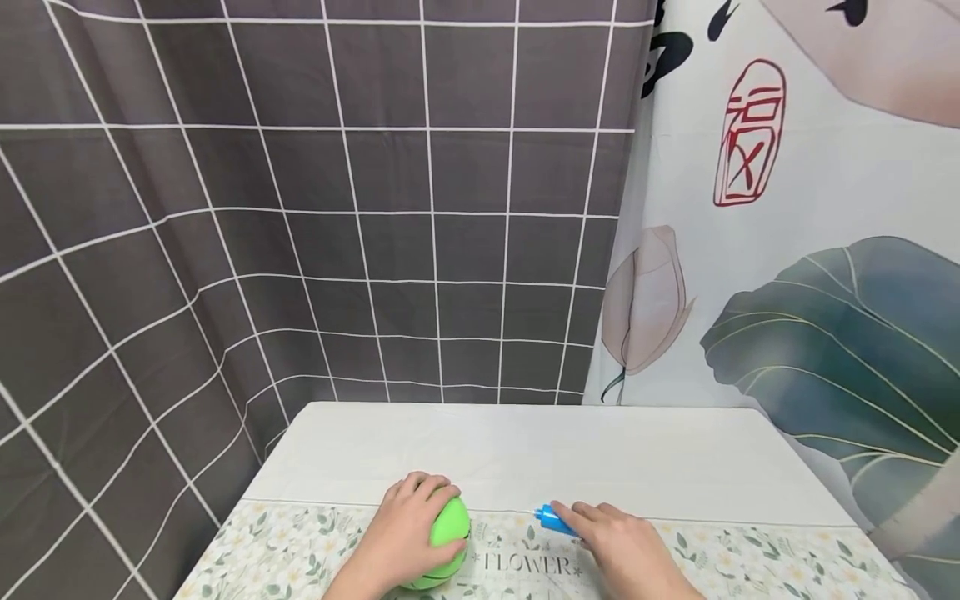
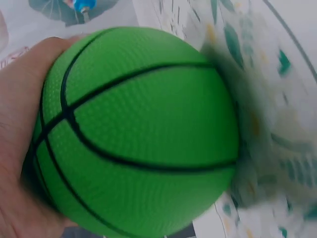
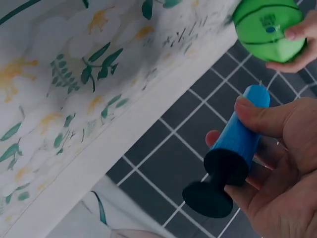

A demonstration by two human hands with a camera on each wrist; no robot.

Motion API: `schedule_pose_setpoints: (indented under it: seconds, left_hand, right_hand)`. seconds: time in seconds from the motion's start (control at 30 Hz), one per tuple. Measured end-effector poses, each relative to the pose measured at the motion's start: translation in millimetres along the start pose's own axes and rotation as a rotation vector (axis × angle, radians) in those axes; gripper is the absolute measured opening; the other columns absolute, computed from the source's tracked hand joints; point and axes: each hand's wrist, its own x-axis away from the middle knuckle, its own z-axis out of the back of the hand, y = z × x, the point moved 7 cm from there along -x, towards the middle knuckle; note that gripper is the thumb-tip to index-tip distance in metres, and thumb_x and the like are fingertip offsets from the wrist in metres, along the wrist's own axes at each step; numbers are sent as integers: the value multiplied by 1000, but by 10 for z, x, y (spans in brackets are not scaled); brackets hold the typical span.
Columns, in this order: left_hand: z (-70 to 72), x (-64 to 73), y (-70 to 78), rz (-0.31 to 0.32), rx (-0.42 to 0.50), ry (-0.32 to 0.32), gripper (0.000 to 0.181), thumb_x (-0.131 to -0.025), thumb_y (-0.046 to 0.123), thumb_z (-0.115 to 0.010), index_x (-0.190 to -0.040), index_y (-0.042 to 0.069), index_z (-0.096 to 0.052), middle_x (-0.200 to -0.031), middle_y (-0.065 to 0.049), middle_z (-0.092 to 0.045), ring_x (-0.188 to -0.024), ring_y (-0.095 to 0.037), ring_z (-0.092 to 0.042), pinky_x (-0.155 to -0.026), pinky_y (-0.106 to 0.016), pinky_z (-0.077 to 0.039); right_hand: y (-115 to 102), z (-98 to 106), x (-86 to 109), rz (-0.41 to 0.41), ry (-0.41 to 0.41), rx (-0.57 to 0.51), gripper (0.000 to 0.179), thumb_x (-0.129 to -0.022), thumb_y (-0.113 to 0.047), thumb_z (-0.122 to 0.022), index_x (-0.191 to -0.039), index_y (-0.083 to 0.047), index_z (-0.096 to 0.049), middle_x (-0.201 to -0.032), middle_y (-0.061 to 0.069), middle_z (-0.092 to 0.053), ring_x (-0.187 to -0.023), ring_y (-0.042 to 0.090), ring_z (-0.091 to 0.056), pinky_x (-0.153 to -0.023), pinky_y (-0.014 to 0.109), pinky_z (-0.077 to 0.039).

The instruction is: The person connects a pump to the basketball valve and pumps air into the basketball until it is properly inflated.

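Observation:
My left hand (image 1: pixel 408 527) grips a small green ball (image 1: pixel 450 533) with black basketball lines, low over the flowered cloth. The left wrist view shows the ball (image 2: pixel 148 124) filling most of the frame, with the palm and fingers (image 2: pixel 15 119) along its side. My right hand (image 1: pixel 626 546) holds a blue hand pump (image 1: pixel 553 520), its thin needle tip pointing left toward the ball. In the right wrist view the thumb and fingers wrap the pump's blue barrel (image 3: pixel 240 129); its black handle (image 3: pixel 208 198) sits at the near end. A gap separates needle and ball.
A table covered with a white and flowered cloth (image 1: pixel 525 458) lies under both hands, with the printed word FLOWER between them. Behind it hangs a dark grid-patterned curtain (image 1: pixel 390 250). On the right hangs a pale curtain with leaf prints (image 1: pixel 840 333).

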Motion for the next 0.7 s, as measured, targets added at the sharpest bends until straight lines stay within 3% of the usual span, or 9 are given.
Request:
schedule_pose_setpoints:
  seconds: [0.07,0.23,0.4,0.53,0.7]
  left_hand:
    - [16,-11,29,-8,-16,6,54,-80,54,-76,-123,23,-67,-124,4,-63,-115,-22,-55,-96,-56,-48]
    - [38,-50,58,9,-16,-3,53,-80,54,-75,-122,21,-68,-124,2,-64,-114,-22,-55,-97,-56,-48]
    - [42,-55,52,29,-23,-5,53,-81,54,-74,-122,20,-68,-123,2,-63,-114,-22,-55,-97,-55,-48]
    - [44,-56,55,33,-28,9,53,-81,54,-74,-122,20,-69,-122,2,-64,-113,-22,-55,-97,-54,-48]
    - [48,-77,77,32,-30,23,53,-80,53,-75,-121,20,-69,-121,1,-64,-111,-22,-56,-97,-54,-48]
  right_hand:
    - [65,29,23,-51,4,-28,62,-75,-8,-85,-134,-19,-66,-106,-4,-72,-87,16,-70,-59,29,-56]
    - [289,-18,75,-282,-93,-170,61,-79,-10,-84,-135,-20,-65,-112,0,-73,-97,22,-72,-73,39,-61]
    - [524,-106,141,-495,-175,-300,57,-81,-12,-83,-136,-15,-65,-120,5,-70,-107,31,-69,-87,51,-57]
    - [659,-155,186,-580,-210,-336,59,-84,-14,-81,-139,-9,-60,-128,14,-67,-116,39,-64,-94,59,-52]
    - [806,-232,249,-630,-225,-360,62,-85,-16,-81,-141,-3,-57,-132,21,-64,-117,44,-62,-93,60,-52]
